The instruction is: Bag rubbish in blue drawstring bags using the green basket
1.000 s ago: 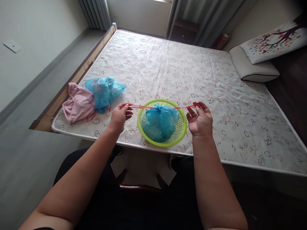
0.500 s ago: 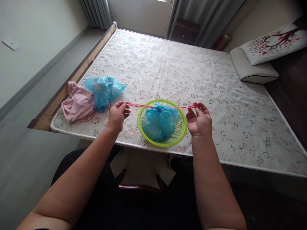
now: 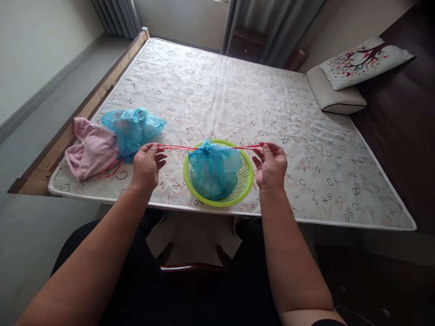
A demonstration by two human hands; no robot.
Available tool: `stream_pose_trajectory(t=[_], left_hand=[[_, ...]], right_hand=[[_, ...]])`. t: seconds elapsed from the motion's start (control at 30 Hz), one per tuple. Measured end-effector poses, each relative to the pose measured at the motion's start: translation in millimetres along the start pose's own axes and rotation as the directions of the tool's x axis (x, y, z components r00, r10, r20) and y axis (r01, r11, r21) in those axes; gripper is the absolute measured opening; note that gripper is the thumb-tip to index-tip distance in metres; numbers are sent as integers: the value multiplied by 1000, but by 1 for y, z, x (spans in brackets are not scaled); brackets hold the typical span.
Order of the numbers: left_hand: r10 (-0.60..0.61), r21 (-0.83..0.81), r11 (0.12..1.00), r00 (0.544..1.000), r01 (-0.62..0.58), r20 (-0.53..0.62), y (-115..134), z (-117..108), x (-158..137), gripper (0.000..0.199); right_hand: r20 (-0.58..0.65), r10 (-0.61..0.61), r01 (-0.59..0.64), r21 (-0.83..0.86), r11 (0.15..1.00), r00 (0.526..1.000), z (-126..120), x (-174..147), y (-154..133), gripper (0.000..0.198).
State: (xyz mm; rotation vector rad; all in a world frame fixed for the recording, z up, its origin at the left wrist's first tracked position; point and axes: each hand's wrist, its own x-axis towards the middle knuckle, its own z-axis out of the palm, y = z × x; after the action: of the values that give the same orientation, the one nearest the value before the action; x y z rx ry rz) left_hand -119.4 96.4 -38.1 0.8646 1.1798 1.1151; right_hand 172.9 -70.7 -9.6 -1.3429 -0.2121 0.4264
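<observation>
Left hand (image 3: 145,165) and right hand (image 3: 272,165) pinch opposite ends of taut red drawstrings (image 3: 176,147). Blue bag (image 3: 214,174), neck gathered, sits in green basket (image 3: 219,203). Change: hands and neck shifted slightly left over basket; closure apparently holding. Mattress (image 3: 190,86) print: scattered letters (N, G, E); no brand legible.

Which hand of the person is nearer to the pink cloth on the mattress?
Left. The left hand is a little to the right of the pink cloth, apart from it; the right hand is much farther, past the right side of the green basket.
</observation>
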Motion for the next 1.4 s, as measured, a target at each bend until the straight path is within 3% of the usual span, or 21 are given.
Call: stream_pose_trajectory(t=[0.07,0.13,0.23,0.3,0.47,0.53,0.63,0.73,0.83,0.97,1.17,1.3,1.4], left_hand=[[65,82,995,996,-60,-58,-6,-2,2,29],[158,188,972,984,-140,-86,-12,-2,1,44],[260,309,915,965,-259,38,-19,0,-5,47],[261,353,882,947,-313,188,-23,3,-12,39],[52,430,867,904,-252,425,-35,13,-34,47],[-6,437,869,879,-231,476,-41,14,-40,58],[-25,433,875,872,-217,488,-48,12,-47,76],[-77,441,885,887,-150,456,-54,9,-53,83],[-162,418,907,866,-58,473,-57,6,-58,84],[-223,485,872,838,-57,498,-55,-1,-63,82],[-331,606,794,799,-52,502,-46,-20,-65,90],[-318,618,773,756,-142,571,-37,-36,-62,81],[-330,666,689,695,-285,639,-26,-49,-57,72]], right_hand=[[36,-222,225,-179,958,974,1,-10,-3,25],[165,-329,364,-281,888,930,4,-21,-5,41],[402,-213,363,-345,866,891,11,-33,1,62],[472,-131,346,-404,847,872,15,-37,11,76],[491,12,312,-573,758,871,21,-41,41,90],[516,102,285,-616,734,851,21,-39,47,78],[567,179,310,-657,687,804,20,-35,40,27],[526,83,338,-650,680,846,20,-35,10,10],[444,-80,364,-606,708,893,30,-39,-33,15],[394,-230,412,-481,774,890,77,-42,-90,19],[463,-263,399,-224,889,847,189,-40,-155,23],[496,-336,431,-88,898,801,245,-7,-171,28],[467,-405,509,-118,853,786,268,27,-159,23]])
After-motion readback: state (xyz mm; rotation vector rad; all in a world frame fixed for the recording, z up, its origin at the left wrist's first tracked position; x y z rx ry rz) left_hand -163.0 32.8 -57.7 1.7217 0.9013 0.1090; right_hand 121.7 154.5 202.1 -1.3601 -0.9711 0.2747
